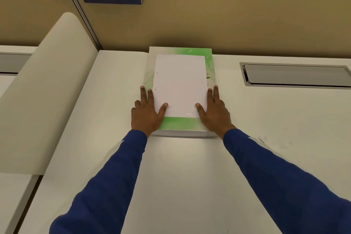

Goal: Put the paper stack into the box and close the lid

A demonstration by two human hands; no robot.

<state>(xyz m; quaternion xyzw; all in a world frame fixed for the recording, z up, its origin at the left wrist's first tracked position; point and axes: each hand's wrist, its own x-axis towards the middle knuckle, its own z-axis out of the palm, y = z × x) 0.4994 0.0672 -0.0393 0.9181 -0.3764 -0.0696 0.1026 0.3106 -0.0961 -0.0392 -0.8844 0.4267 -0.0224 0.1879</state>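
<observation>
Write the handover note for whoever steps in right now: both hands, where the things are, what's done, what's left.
Left hand: open, flat at the left edge of the paper stack, thumb on top.
Right hand: open, flat at the right edge, thumb on top.
The paper stack lies on the closed green-and-white box, which sits on the desk against the partition.
Done: nothing visible yet.
Left: lift the stack off, open the box, put the paper in, close the lid.

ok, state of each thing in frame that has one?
box: lid shut, flat on the desk
paper stack: lying on top of the box, not inside
left hand: open, flat on the box's left edge, thumb on the paper
right hand: open, flat on the box's right edge, thumb on the paper
desk cable hatch: shut
</observation>
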